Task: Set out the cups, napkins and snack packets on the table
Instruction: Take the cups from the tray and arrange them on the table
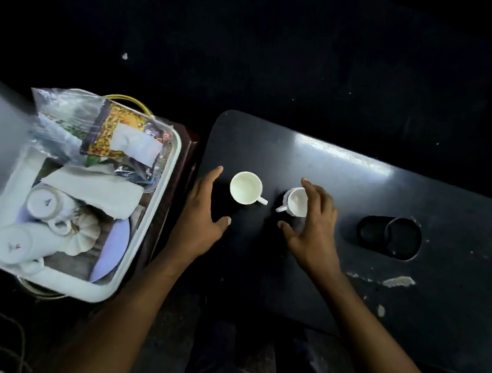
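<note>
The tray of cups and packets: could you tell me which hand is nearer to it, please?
Left. The left hand hovers over the table edge beside the tray; the right hand is farther, by a cup.

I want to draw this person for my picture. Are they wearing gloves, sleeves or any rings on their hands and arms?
No gloves: the left hand and the right hand are both bare. The forearms are bare too, with no sleeve showing as far as the picture's bottom edge. I see no ring, watch or bracelet. One short, pale thumbnail shows on the left hand. The light is dim, so tiny details could be missed.
</note>
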